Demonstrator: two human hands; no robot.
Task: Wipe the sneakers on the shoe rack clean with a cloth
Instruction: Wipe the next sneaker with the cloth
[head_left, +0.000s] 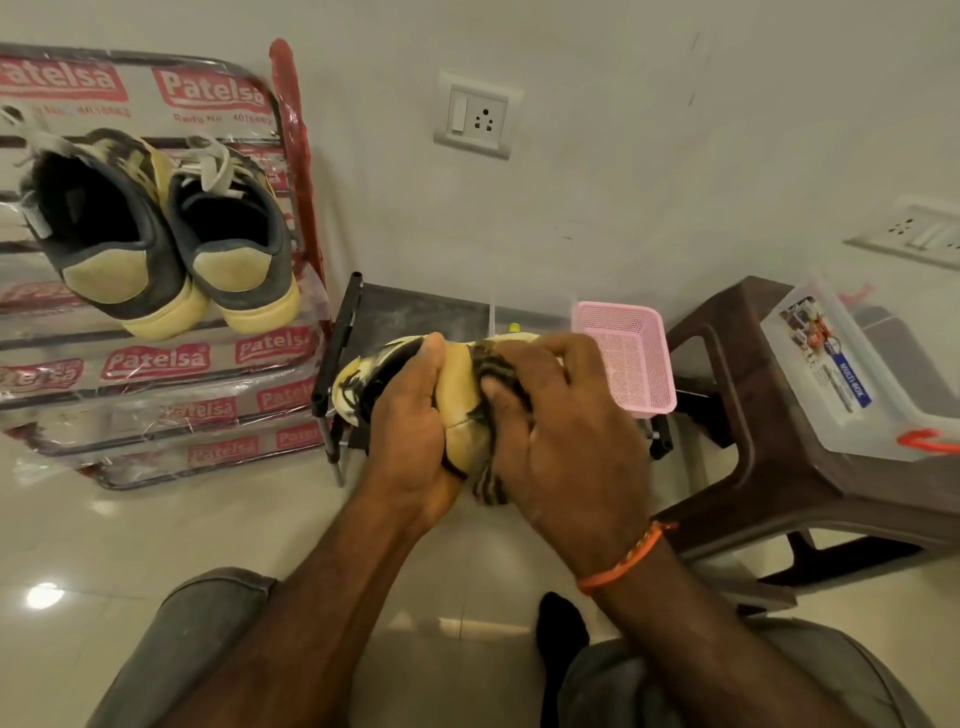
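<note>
Head view. Both forearms reach forward and down from the lower edge, meeting mid-frame over the floor (156, 530). Left hand (410, 431) grips one sneaker (457, 384), thumb up along its side, fingers curled under and out of sight; the sneaker is held off the floor with its pale yellow sole edge toward the camera, dark laces at the left end. Right hand (566, 431) presses a dark striped cloth (493, 379) against the sneaker, fingers (524, 358) spread and bent over the bunched fabric, thumb tucked into it. One orange thread band (626, 558) on the right wrist.

Count: three sneakers seen: one in hand, two more (156, 228) side by side on the shoe rack (171, 364) at left, heels toward the camera, white laces loose. One rack, still in printed plastic wrap. One pink basket (639, 358) just behind the hands. One brown stool (753, 395) at right carrying one clear box (852, 374). Two wall sockets (478, 117) on the wall
</note>
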